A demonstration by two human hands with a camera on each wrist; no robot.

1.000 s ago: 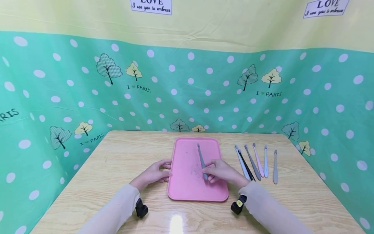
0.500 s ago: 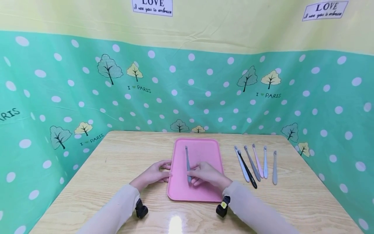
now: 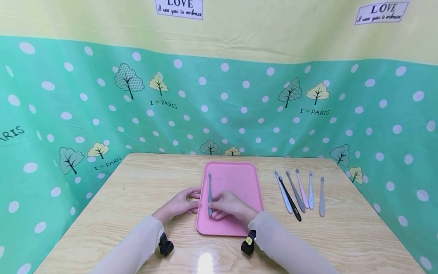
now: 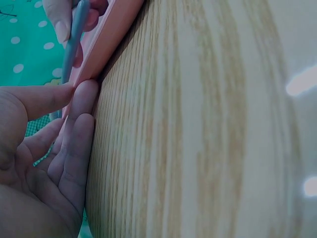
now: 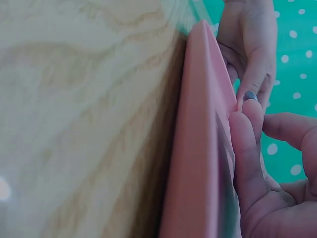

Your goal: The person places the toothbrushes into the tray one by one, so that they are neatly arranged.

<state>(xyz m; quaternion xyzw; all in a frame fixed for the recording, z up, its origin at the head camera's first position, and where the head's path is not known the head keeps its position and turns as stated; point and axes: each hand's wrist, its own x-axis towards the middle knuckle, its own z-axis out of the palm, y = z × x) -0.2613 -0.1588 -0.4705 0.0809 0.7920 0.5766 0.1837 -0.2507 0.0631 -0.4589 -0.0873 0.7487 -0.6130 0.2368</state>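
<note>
In the head view, my right hand (image 3: 230, 206) pinches the handle of a grey-blue toothbrush (image 3: 210, 187) between thumb and fingers. The brush is over the left part of a pink tray (image 3: 236, 177), its head pointing to the back. At the tray's left edge, my left hand (image 3: 179, 203) holds the rim, thumb on top and fingers against the outer side, as the left wrist view shows. The toothbrush (image 4: 73, 47) also appears there beyond the left hand. Whether it touches the tray floor, I cannot tell.
Several toothbrushes lie side by side right of the tray, among them a black one (image 3: 290, 198), a pink one (image 3: 302, 189) and a grey one (image 3: 322, 196). All rest on a wooden table (image 3: 150, 175). A green dotted cloth (image 3: 219, 102) hangs behind it.
My right hand has moved left across the tray with the toothbrush, which now stands straighter and close to the left rim. My left hand has stayed at the tray edge.
</note>
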